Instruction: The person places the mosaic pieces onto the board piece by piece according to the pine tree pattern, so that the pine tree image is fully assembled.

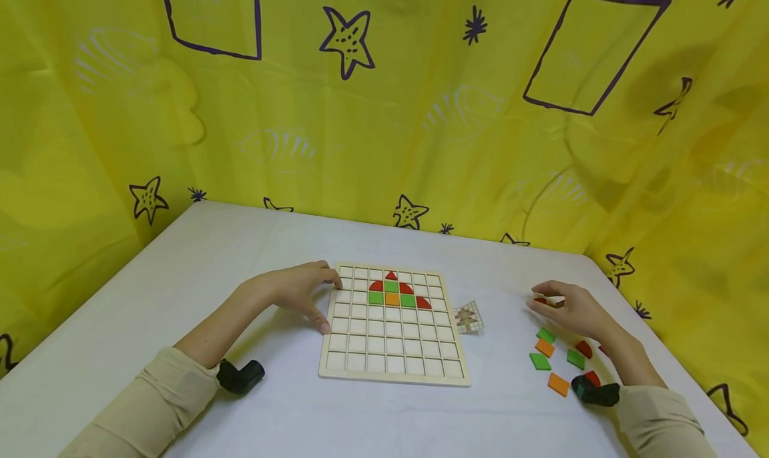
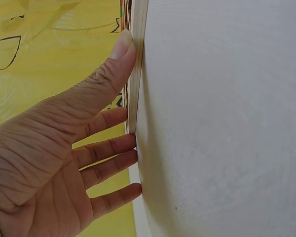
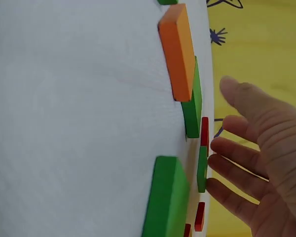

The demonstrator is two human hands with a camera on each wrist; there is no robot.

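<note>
A wooden grid board (image 1: 393, 380) lies on the table. Near its far edge sit a red triangle (image 1: 390, 276), red quarter-round tiles (image 1: 406, 288), green square tiles (image 1: 376, 298) and an orange square tile (image 1: 392, 299). My left hand (image 1: 294, 291) rests at the board's left side, thumb and fingertips touching the edge (image 2: 137, 64) in the left wrist view. On the right, my right hand (image 1: 573, 311) is over red tiles (image 1: 543, 302), partly hidden beneath it. In the right wrist view its fingers are loosely bent, with nothing visible between them.
Loose green tiles (image 1: 540, 362), orange tiles (image 1: 558, 384) and red tiles (image 1: 584, 348) lie scattered near the right wrist. A small pattern card (image 1: 468, 317) sticks out by the board's right edge. Behind the white table (image 1: 252, 234) hangs a yellow curtain (image 1: 360, 144).
</note>
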